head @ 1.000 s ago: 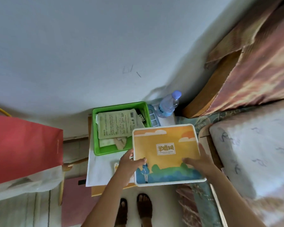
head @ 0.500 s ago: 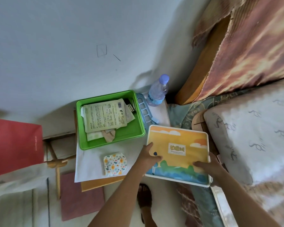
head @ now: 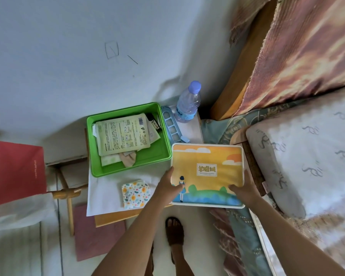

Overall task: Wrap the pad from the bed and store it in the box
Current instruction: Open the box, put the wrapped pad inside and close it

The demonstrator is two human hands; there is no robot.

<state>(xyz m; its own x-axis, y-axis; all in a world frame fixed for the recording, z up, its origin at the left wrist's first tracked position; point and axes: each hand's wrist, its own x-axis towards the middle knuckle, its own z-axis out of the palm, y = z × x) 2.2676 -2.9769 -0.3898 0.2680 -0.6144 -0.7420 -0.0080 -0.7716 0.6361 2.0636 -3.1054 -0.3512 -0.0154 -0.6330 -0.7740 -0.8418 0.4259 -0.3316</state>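
I hold a flat rectangular pad (head: 207,172) printed with an orange sky, clouds and a blue-green landscape, level in front of me between the small table and the bed. My left hand (head: 170,186) grips its lower left edge, thumb on top. My right hand (head: 245,189) grips its lower right edge. The green plastic box (head: 127,170) stands to the left of the pad on the table, holding a printed sachet and other packets. The pad's upper left corner lies close to the box's right rim.
A water bottle (head: 187,104) and a blue tray (head: 171,126) stand behind the pad. A folded floral cloth (head: 135,193) lies on white paper (head: 106,194) on the table. The bed with its pillow (head: 307,152) is at right, a red bag (head: 14,172) at left.
The pad has shifted right, off the green box and toward the bed, uncovering the floral cloth. Both hands stayed on its near edge. My view has tilted slightly.
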